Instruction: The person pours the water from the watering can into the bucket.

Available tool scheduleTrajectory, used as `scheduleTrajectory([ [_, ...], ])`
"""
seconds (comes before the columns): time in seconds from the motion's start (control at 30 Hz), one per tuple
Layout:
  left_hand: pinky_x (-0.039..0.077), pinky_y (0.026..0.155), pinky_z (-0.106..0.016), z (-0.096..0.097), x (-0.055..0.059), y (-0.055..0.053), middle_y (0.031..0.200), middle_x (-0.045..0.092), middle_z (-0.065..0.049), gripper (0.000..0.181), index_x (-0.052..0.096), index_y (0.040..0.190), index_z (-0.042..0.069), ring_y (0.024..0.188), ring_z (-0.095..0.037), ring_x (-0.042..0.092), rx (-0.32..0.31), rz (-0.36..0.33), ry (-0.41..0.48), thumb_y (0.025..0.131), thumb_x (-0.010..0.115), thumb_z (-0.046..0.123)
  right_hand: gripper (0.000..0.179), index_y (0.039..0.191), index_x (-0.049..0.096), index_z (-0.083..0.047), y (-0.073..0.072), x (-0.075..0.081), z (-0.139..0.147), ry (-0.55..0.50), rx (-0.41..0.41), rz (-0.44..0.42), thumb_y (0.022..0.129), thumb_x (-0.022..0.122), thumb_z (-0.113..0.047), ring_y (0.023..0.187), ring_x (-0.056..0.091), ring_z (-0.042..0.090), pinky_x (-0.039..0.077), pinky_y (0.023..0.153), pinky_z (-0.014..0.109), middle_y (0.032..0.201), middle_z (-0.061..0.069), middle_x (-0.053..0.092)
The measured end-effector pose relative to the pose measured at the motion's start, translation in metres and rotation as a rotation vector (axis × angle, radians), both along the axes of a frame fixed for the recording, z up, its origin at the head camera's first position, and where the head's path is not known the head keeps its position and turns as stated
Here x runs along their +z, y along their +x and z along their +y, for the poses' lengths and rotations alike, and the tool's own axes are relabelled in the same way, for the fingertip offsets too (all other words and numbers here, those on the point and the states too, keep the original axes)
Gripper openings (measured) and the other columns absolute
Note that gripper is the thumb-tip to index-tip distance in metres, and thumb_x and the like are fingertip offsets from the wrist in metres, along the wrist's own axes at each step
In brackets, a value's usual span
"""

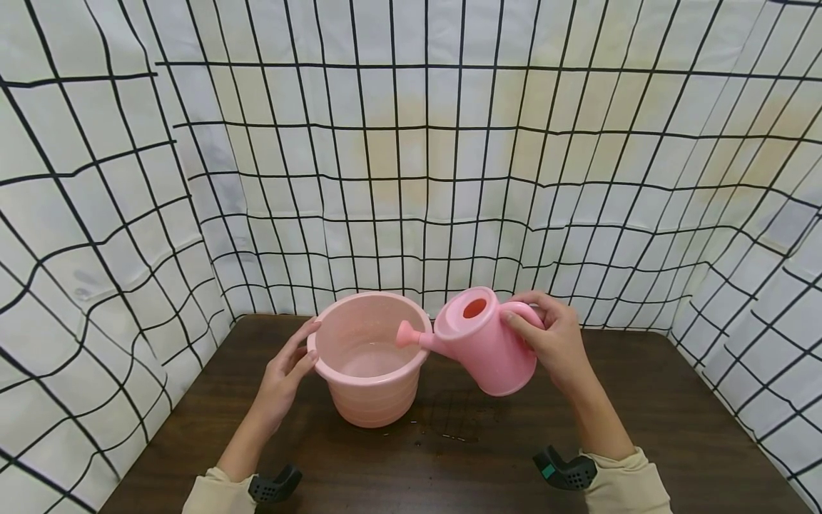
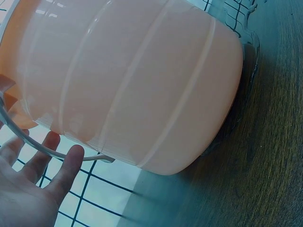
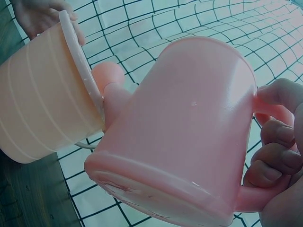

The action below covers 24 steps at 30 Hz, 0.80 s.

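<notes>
A pink watering can (image 1: 497, 350) tilts leftward, its spout and flared rose reaching over the near right rim of a pale pink bucket (image 1: 375, 396). My right hand (image 1: 549, 339) grips the can's handle, fingers wrapped through it, as the right wrist view shows (image 3: 279, 156). No stream shows leaving the rose. The bucket stands upright on the table with some clear water low inside. My left hand (image 1: 285, 368) rests spread fingertips against the bucket's left rim and side, beside its thin pale bail handle (image 2: 35, 144).
Water drops (image 1: 452, 437) and small wet patches lie on the dark wood table (image 1: 359, 471), in front of the bucket. White sheeting with a black wire grid (image 1: 411, 157) encloses the back and both sides. Dark devices (image 1: 276, 485) are strapped on both wrists.
</notes>
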<state>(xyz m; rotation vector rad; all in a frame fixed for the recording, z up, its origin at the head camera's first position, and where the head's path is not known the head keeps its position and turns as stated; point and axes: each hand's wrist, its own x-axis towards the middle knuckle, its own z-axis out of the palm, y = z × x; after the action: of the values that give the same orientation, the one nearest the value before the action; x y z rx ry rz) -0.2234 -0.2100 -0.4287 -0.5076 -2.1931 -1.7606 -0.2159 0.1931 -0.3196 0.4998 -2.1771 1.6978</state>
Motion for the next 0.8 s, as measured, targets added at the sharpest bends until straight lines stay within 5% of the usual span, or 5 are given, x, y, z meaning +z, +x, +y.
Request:
scheduleTrajectory([
  [0.8, 0.047, 0.090, -0.012, -0.0002, -0.0005, 0.0001, 0.159, 0.029, -0.008, 0.047, 0.038, 0.148, 0.012, 0.121, -0.003, 0.053, 0.002, -0.011, -0.008, 0.101, 0.044, 0.010, 0.021, 0.106, 0.065, -0.003, 0.0016, 0.0020, -0.0005, 0.013, 0.010, 0.010, 0.088, 0.069, -0.013, 0.072, 0.063, 0.016, 0.059, 0.064, 0.032, 0.082, -0.006, 0.068],
])
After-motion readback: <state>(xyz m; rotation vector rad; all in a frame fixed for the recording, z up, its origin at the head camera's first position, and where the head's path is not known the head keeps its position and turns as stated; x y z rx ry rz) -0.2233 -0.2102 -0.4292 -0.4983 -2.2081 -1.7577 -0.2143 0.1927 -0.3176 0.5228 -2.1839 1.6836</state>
